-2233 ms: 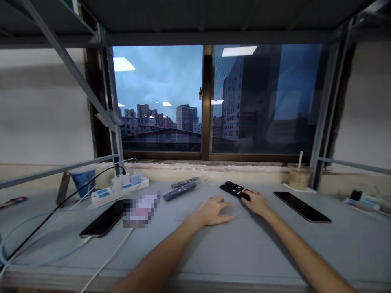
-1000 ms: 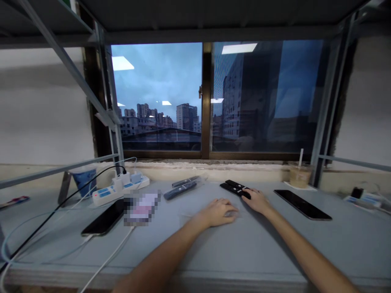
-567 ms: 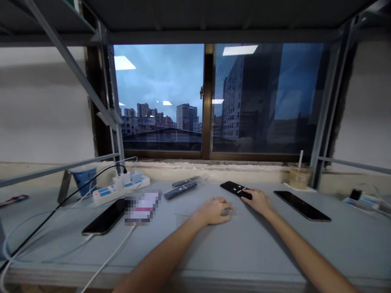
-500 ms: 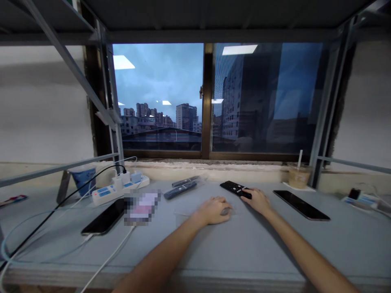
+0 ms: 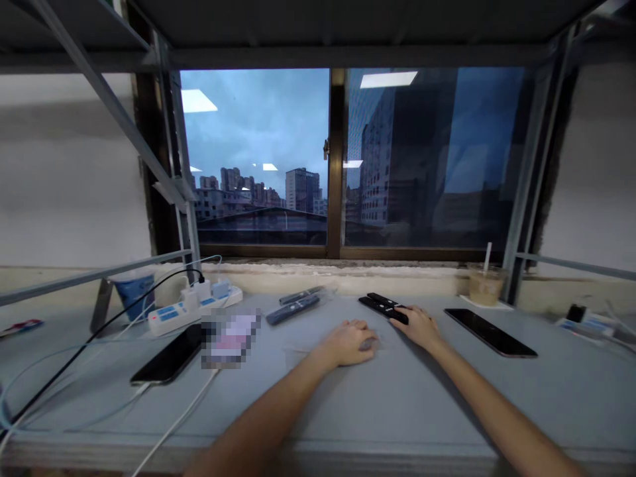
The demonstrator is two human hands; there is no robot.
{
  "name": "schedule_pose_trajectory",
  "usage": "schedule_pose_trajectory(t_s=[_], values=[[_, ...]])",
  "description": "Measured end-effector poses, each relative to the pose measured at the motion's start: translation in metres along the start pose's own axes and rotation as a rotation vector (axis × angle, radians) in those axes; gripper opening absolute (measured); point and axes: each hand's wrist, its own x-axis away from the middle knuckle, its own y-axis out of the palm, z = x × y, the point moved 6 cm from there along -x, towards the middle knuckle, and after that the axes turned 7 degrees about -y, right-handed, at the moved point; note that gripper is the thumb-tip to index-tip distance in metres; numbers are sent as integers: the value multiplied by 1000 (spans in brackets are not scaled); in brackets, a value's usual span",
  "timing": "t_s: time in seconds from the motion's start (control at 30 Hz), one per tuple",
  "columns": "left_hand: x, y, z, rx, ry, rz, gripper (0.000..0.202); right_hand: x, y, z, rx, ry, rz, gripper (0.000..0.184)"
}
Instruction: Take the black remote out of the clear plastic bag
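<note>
My right hand [image 5: 418, 326] has its fingers closed around the near end of a black remote control [image 5: 380, 307] on the table. A second black remote [image 5: 378, 298] lies close along its far side. To the left, my left hand [image 5: 349, 342] rests palm down with curled fingers on a clear plastic bag [image 5: 297, 347]. A crumpled bit of the plastic shows under its fingertips; the rest is hidden by the hand. Farther back lie two more remotes in clear wrapping, a nearer one [image 5: 293, 310] and a farther one [image 5: 301, 295].
A black phone [image 5: 489, 332] and an iced drink cup [image 5: 485, 286] are on the right. On the left are a charging phone [image 5: 169, 354], a second phone with a blurred screen [image 5: 231, 338], a white power strip [image 5: 195, 310], a blue cup [image 5: 134, 293] and trailing cables.
The two black remotes by my right hand have separated slightly, so a gap shows between them. Both hands stay nearly in place.
</note>
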Motion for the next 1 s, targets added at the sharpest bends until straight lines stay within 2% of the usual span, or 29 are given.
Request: schedule_pose_trajectory(t_s=[0.83, 1.0], values=[[0, 1, -1, -5, 1, 8, 31, 1, -9, -6, -27, -6, 46, 34], [1, 1, 1, 23, 7, 43, 31, 1, -9, -6, -61, -15, 77, 36]])
